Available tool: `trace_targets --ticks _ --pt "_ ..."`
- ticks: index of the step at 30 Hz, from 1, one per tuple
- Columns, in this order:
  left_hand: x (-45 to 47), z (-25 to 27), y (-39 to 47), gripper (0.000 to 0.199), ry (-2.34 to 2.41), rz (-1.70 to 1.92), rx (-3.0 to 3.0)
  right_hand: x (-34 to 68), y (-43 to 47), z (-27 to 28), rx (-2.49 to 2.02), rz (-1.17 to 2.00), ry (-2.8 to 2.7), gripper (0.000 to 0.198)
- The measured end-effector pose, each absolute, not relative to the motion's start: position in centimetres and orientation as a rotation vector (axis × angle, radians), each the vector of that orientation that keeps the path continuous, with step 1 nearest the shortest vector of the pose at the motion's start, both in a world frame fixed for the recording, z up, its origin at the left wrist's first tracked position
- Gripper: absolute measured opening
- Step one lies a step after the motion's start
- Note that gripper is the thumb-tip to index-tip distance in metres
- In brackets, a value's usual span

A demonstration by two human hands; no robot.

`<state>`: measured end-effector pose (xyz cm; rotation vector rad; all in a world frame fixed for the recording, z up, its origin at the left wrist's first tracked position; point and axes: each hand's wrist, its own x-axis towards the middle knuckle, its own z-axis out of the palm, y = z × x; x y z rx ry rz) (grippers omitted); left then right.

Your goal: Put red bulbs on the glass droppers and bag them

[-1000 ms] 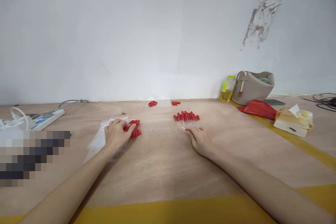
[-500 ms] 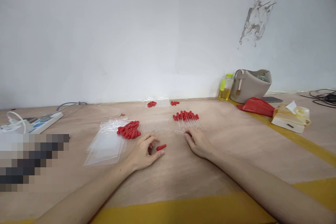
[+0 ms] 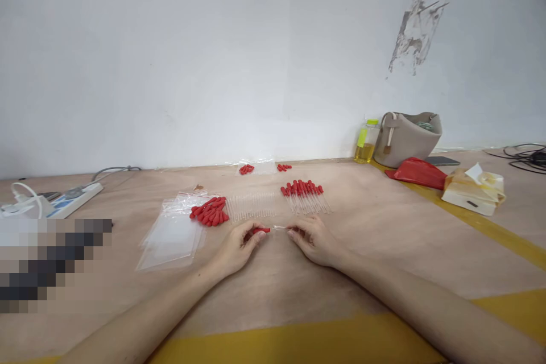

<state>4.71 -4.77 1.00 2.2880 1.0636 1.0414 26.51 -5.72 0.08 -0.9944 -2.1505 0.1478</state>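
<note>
The left hand [image 3: 241,245] holds a red bulb [image 3: 263,230] between the thumb and the bent fingers; it is smooth and rubber-like, and its narrow neck points to the right fingers. The right hand [image 3: 315,242] pinches a thin clear tube [image 3: 279,228], shiny like glass or plastic; I cannot tell which. Its tip faces the neck, with a small gap between.

Beyond the left fingers lies a heap of bulbs [image 3: 210,211], drop-shaped and matte, and left of it flat bags [image 3: 174,242] of glossy film. A row of tubes [image 3: 251,205] lies just beyond the left fingertips; droppers [image 3: 302,189] with red heads spread beyond the right ones. The tabletop [image 3: 256,296] under the fingers looks like faintly grained wood.

The fingers hide the bulb's round end and the tube's other end. The row's transparent edges are hard to distinguish. Both forearms [image 3: 157,301] are cut by the frame.
</note>
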Motion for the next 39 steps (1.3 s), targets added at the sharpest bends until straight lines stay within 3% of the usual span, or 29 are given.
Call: trace_targets --ticks 20,32,39 --pt "5.3 0.4 -5.3 0.024 0.952 0.852 1.95 25.9 -6.0 0.1 -0.957 0.217 -2.251 0.021" --pt "5.3 0.8 -5.9 0.026 1.058 0.722 2.351 26.6 -5.6 0.5 -0.911 -0.185 -2.42 0.023" --pt "5.3 0.8 -6.1 0.025 1.035 0.725 2.487 25.9 -6.5 0.6 -0.968 -0.066 -2.406 0.022"
